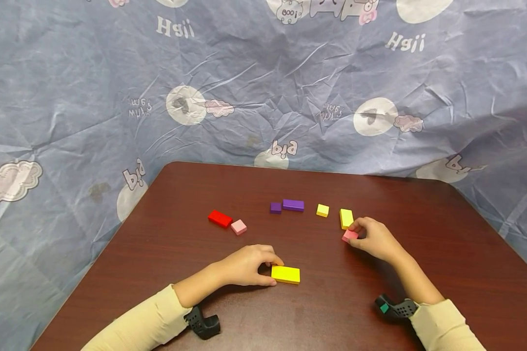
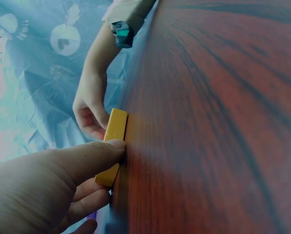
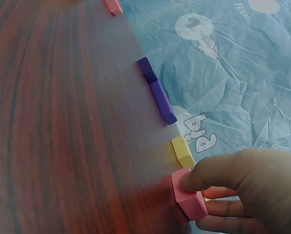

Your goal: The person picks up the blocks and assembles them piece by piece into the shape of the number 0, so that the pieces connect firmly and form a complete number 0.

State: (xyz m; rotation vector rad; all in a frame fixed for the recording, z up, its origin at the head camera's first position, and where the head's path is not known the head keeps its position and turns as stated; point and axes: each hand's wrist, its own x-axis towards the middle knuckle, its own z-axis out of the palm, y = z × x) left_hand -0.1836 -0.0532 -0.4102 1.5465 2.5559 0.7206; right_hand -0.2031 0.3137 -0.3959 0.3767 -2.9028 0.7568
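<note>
On the front middle of the table, the left hand pinches the left end of a long yellow block between thumb and fingers; the left wrist view shows its thumb on the yellow block. Farther back on the right, the right hand holds a small pink block by thumb and fingers, just in front of another yellow block. In the right wrist view the thumb lies on the pink block.
A red block and a light pink block lie at the left. Toward the back are a small purple block, a long purple block and a small yellow block. A patterned cloth hangs behind the table.
</note>
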